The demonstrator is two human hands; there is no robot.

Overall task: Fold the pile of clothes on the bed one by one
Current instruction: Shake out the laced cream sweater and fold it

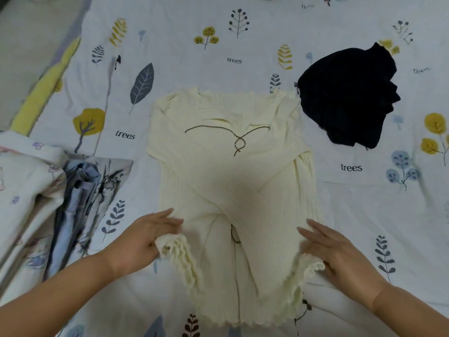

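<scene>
Left hand [145, 239]: grips a frilled cuff of the cream ribbed knit top [233, 190].
Right hand [340, 251]: fingers straight, pressing the top's other cuff.
Handling: soft, light, stretchy; take it by the hem.

A bedroom in a home. A bed [243, 57] fills almost the whole view, covered by a pale sheet [184, 69] printed with leaves, small trees and the word "trees". Clothes lie on it: a cream top [230, 186] spread flat, a dark garment [347, 98] bundled far right, and rumpled patterned fabric [48, 203] at the left edge.
</scene>
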